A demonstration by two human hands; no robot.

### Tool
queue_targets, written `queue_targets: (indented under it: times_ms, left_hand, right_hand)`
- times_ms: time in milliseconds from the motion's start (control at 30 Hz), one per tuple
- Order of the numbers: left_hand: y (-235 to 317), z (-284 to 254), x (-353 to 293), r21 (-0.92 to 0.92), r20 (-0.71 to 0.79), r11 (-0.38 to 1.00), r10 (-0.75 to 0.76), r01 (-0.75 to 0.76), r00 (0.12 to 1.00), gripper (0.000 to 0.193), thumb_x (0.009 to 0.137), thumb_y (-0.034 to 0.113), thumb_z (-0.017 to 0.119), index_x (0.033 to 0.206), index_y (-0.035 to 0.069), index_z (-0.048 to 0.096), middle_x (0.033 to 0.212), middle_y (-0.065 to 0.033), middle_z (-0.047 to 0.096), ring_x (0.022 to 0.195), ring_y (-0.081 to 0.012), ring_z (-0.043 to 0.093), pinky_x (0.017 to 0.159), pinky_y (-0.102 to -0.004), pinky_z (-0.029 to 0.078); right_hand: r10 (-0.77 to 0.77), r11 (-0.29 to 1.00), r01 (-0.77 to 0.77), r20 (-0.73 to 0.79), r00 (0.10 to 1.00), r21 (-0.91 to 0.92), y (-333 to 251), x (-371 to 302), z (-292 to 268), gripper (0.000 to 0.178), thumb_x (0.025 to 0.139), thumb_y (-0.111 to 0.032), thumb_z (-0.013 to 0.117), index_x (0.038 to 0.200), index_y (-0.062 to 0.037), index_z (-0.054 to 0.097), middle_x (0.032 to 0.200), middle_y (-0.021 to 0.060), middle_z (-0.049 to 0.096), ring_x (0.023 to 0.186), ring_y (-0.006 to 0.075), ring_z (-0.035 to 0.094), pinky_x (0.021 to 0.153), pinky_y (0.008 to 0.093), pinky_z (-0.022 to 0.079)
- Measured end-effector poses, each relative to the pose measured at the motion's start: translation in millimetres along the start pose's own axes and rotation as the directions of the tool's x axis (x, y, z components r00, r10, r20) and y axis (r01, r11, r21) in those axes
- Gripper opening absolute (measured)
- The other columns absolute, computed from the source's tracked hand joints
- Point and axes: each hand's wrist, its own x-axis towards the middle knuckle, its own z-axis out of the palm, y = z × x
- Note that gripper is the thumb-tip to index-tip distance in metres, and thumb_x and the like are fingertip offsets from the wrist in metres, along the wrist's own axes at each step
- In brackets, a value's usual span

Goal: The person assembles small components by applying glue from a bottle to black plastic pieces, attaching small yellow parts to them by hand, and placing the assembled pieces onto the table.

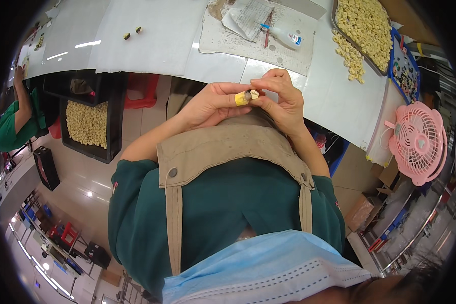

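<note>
My left hand point(210, 105) and my right hand point(282, 96) meet in front of my apron, close to the table's near edge. Between their fingertips is a small cream-coloured piece point(255, 94), with a dark patch beside it. A yellow wrap point(241, 98) circles my left thumb near its tip. The left fingers are closed round the piece from one side. From the other side, my right thumb and forefinger pinch it. Its exact shape is partly hidden by the fingers.
On the white table point(152, 50) lie two small dark-and-yellow pieces point(127, 36). A bottle point(286, 37) and papers point(247, 19) rest on a stained board. Cream pieces fill a tray point(334, 15), some spilled beside it. A pink fan point(418, 143) stands right; another person's arm point(21, 104) shows left.
</note>
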Motion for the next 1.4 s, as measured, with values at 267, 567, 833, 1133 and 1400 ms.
queue_targets:
  times_ms: [267,567,833,1133,1400]
  left_hand:
    - [0.9,1.0,0.0,0.148,-0.029,0.989,0.032,-0.028,0.999,0.033,0.087,0.015,0.057,0.116,-0.003,0.053,0.109,-0.0102,0.059,0.104,-0.0172,0.055,0.092,-0.0304,0.044]
    - [-2.1,-14.0,2.0,0.155,0.039,0.988,-0.004,-0.002,0.999,0.041,0.082,0.007,0.063,0.12,0.001,0.049,0.105,-0.009,0.058,0.101,-0.0152,0.055,0.09,-0.0284,0.043]
    - [3.8,-2.2,-3.4,0.213,0.138,0.958,0.167,-0.194,0.976,0.077,0.073,0.003,0.07,0.135,0.009,0.026,0.096,-0.0078,0.059,0.093,-0.0144,0.056,0.086,-0.0279,0.042]
    - [12.9,5.0,-9.4,0.356,0.229,0.905,0.155,-0.231,0.961,0.075,0.075,0.005,0.069,0.135,0.007,0.025,0.096,-0.0069,0.058,0.092,-0.013,0.055,0.084,-0.0267,0.042]
    - [-4.1,3.2,-3.3,-0.057,0.171,0.979,0.204,-0.197,0.964,0.062,0.078,0.011,0.068,0.129,0.004,0.032,0.098,-0.0093,0.058,0.096,-0.0174,0.054,0.088,-0.0297,0.041]
  right_hand:
    - [-0.207,0.914,0.219,0.071,0.976,-0.341,-12.3,4.8,-4.9,0.027,0.07,-0.007,0.072,0.096,-0.009,0.065,0.089,-0.0001,0.066,0.076,0.0147,0.05,0.078,0.0293,0.036]
    - [-0.208,0.948,0.21,0.034,0.978,-0.238,-18.9,2.1,2.9,0.026,0.067,-0.006,0.071,0.093,-0.01,0.067,0.082,-0.0012,0.066,0.07,0.0134,0.055,0.076,0.0287,0.038]
    - [-0.183,0.953,0.2,0.092,0.979,-0.227,-29.0,4.0,4.6,0.026,0.065,-0.004,0.071,0.09,-0.0093,0.066,0.09,0.0005,0.063,0.087,0.0218,0.05,0.077,0.0317,0.043]
    - [-0.156,0.973,0.186,0.208,0.966,-0.133,-36.0,7.8,7.8,0.023,0.063,-0.003,0.072,0.084,-0.0079,0.065,0.093,0.0007,0.06,0.096,0.0233,0.049,0.08,0.0326,0.043]
    - [-0.304,0.943,0.29,-0.064,0.951,-0.164,-26.5,5.3,17.8,0.039,0.065,0.003,0.072,0.102,-0.0023,0.058,0.091,0.0122,0.06,0.071,0.017,0.058,0.061,0.0252,0.05]
